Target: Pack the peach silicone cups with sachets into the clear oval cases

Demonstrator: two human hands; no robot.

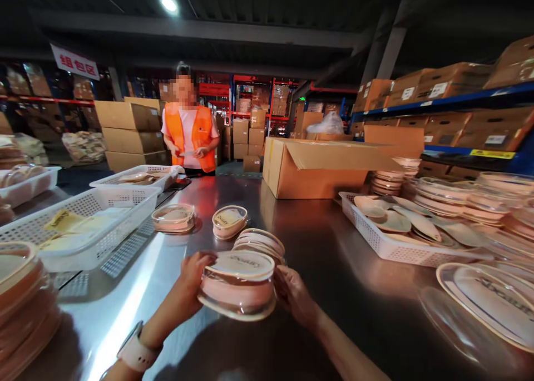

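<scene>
Between my hands is an oval clear plastic pouch with cream piping, a pink lower part and a printed label on top. My left hand grips its left end, the fingers partly hidden behind it. At the right end, the fingers of my right hand are closed on its edge. Just behind it lies a small stack of similar pouches. Farther back on the metal table are a labelled pouch and another pouch.
White perforated baskets stand left, and another basket full of oval pieces stands right. An open cardboard box is at the back. Pouch stacks flank me. Across the table stands a person in an orange vest.
</scene>
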